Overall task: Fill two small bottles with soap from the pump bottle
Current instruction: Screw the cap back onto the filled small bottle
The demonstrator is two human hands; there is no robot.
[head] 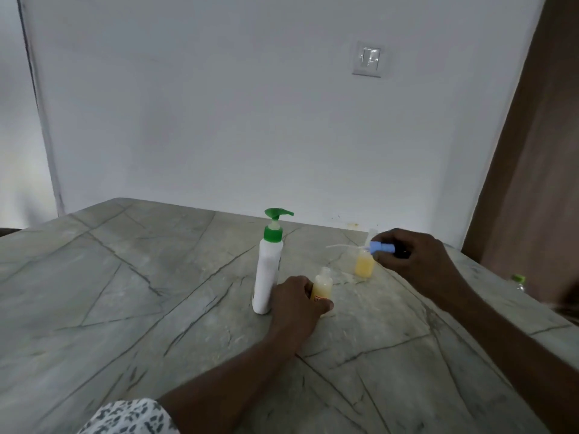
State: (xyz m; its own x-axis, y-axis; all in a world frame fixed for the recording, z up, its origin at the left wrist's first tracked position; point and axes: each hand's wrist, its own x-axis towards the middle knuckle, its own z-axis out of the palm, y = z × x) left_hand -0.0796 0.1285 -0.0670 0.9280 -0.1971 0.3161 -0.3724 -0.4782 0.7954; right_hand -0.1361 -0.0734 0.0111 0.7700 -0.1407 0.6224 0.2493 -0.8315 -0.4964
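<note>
While the white pump bottle [268, 270] stands upright on the marbled table [125, 277], the left hand [297, 305] curls its fingers round an uncapped small bottle [322, 285] of yellow soap just right of it. Farther right, the right hand [413, 258] pinches a blue spray cap [380, 247] over a second small bottle [364, 266], part-filled with yellow.

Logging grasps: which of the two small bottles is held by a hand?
The nearer small bottle, beside the pump bottle: the left hand grips it. The farther small bottle stands ungripped; the right hand holds a blue spray cap.
</note>
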